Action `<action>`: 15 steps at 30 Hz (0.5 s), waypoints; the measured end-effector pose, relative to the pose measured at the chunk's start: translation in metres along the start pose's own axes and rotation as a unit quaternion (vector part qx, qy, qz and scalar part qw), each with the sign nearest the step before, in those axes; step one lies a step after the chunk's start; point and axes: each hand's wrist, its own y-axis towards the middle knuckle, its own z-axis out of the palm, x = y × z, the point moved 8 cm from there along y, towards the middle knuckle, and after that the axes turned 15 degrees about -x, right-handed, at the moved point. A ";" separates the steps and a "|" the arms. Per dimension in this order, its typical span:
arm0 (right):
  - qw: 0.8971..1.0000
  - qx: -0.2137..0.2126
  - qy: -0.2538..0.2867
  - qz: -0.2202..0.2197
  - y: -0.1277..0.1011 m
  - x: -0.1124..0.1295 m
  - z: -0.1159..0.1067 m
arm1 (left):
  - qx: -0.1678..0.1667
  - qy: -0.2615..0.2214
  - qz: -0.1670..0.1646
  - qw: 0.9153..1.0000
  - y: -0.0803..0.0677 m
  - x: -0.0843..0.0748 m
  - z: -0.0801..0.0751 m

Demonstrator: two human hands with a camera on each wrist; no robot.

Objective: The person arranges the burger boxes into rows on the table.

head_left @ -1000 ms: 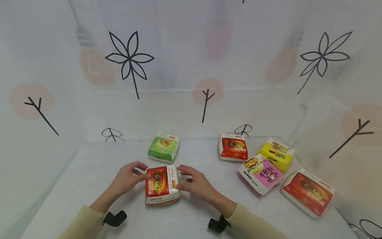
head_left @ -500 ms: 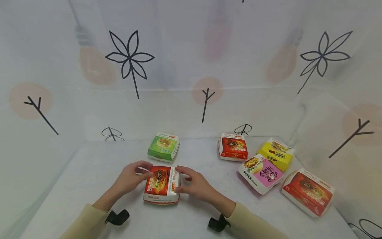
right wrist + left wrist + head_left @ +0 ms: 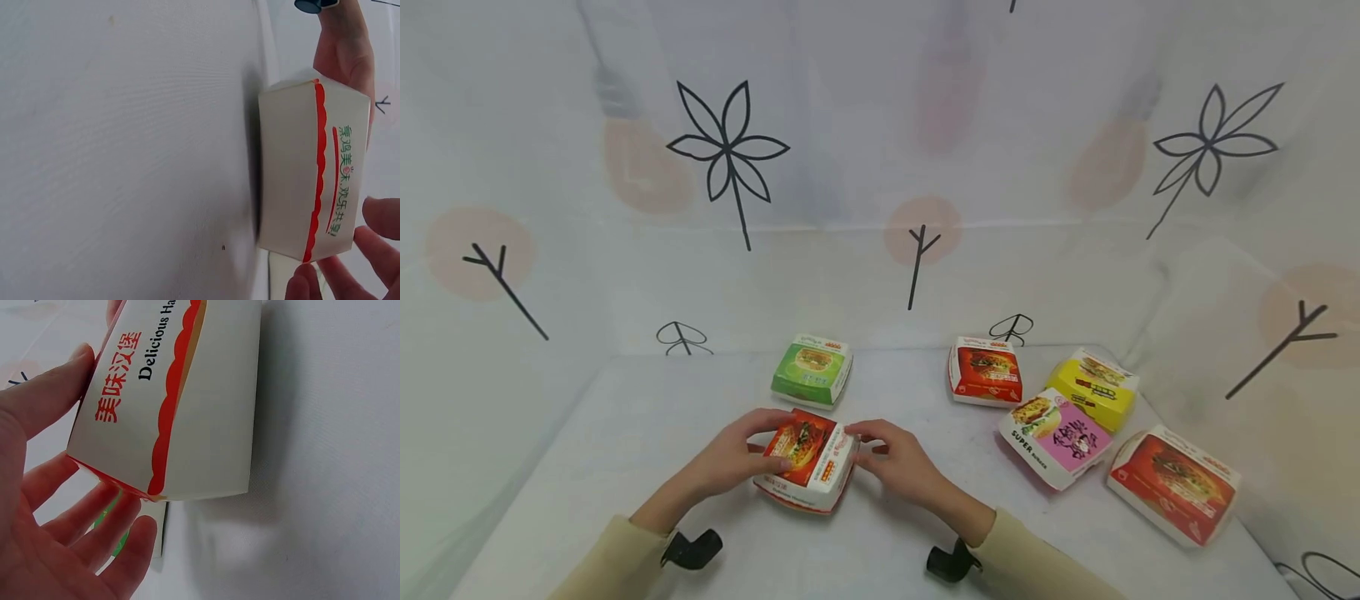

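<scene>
A red and white burger box [image 3: 805, 458] sits between both hands at the front middle of the white table [image 3: 625, 433], turned at an angle and tilted. My left hand [image 3: 752, 450] grips its left side, thumb on the lid and fingers round the far edge. In the left wrist view the box [image 3: 175, 412] has its near edge raised, with the thumb [image 3: 44, 406] on top and the fingers [image 3: 100, 531] underneath. My right hand [image 3: 883, 450] holds the right side with curled fingertips. The right wrist view shows the box's white side wall [image 3: 306, 169] and my fingertips [image 3: 381, 219] at its edge.
A green box [image 3: 812, 371] stands just behind the held one. To the right lie a small red box [image 3: 986, 370], a yellow box [image 3: 1093, 387], a pink and white box [image 3: 1056, 436] and a larger red box [image 3: 1175, 483]. A patterned white curtain [image 3: 880, 167] closes the back and sides.
The red box has turned clockwise between my hands and tipped up off the table. Both hands have closed in on its sides.
</scene>
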 end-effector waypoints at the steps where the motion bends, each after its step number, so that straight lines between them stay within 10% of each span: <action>1: 1.000 -0.003 -0.003 -0.001 0.000 0.000 -0.001 | 0.003 -0.004 0.003 1.000 0.000 0.000 0.001; 15: 0.999 -0.043 -0.017 -0.001 -0.001 0.002 -0.007 | -0.028 0.016 -0.022 0.999 0.003 0.007 -0.005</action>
